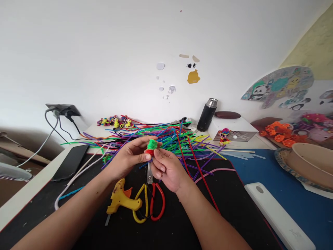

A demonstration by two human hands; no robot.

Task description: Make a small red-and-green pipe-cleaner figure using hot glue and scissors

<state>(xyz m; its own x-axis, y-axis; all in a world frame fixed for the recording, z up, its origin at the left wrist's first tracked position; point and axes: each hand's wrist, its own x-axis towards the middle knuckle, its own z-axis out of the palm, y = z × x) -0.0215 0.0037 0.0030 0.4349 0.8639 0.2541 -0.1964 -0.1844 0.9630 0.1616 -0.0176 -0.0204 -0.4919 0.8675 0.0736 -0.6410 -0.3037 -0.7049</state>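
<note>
A small fuzzy piece, green over red and apparently wound from pipe cleaner [151, 145], is held up between both hands over the near edge of the pile. My left hand [130, 154] grips it from the left with thumb and fingers. From the right, my right hand [170, 168] pinches its lower red part. Fingers of both hands cover some of the piece. Scissors [158, 205] with one yellow and one red handle lie below the hands. Beside them on the black mat is a yellow glue gun [122, 199].
Behind the hands spreads a heap of coloured pipe cleaners [171, 137]. A black thermos [207, 114] stands by a white box [234, 126] with a small figure [225, 136]. A black phone [70, 163] lies left, a white device [278, 215] right.
</note>
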